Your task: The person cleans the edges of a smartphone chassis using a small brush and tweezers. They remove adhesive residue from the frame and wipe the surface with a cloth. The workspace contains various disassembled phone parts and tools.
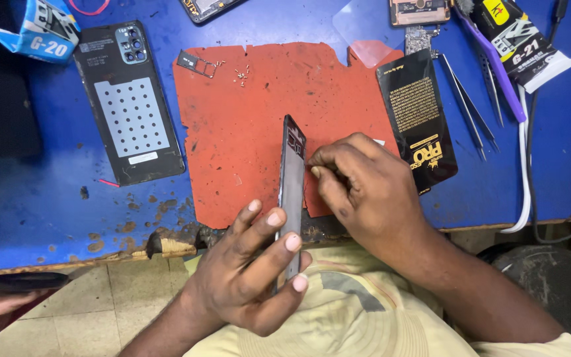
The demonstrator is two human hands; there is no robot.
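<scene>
The phone frame (292, 192) stands on edge over the red mat (246, 125), at the worktop's (47, 218) near edge. The left hand (249, 277) grips its lower end, fingers wrapped round it. The right hand (361, 188), at three o'clock, pinches at its upper edge, fingers narrow. A back cover (130, 106) lies at ten o'clock, tweezers (467, 109) at two.

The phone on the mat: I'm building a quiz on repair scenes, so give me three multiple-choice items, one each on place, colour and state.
1. Where does the detached back cover lie?
A. left of the mat
B. on the mat
C. on the floor
2. What colour is the mat?
A. green
B. red-orange
C. white
3. How is the phone held?
A. flat, face down
B. on edge
C. not held

A: it rests on the blue table.
B: the mat's colour shows.
B: the left hand props it while the right hand pinches its edge.
</scene>
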